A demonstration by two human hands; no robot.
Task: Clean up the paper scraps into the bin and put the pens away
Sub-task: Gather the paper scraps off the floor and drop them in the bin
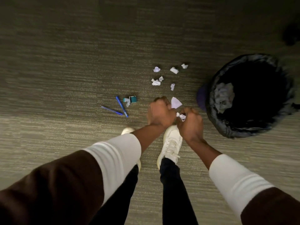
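Note:
Both of my hands hover over the carpet just left of the bin (pixel 211 95). My left hand (pixel 159 113) is closed around a white paper scrap (pixel 175 102) that sticks out above its fingers. My right hand (pixel 190 124) pinches a smaller crumpled paper scrap (pixel 181 116). Several crumpled paper scraps (pixel 157 82) lie scattered on the floor beyond my hands. Two blue pens (pixel 121 106) lie crossed to the left, next to a small teal and white box (pixel 132 99). The bin has a black liner and holds crumpled paper (pixel 224 96).
My white shoes (pixel 172 143) stand on the grey-green carpet right under my hands. A dark object (pixel 292 36) sits at the far right edge. Open carpet stretches to the left and beyond the scraps.

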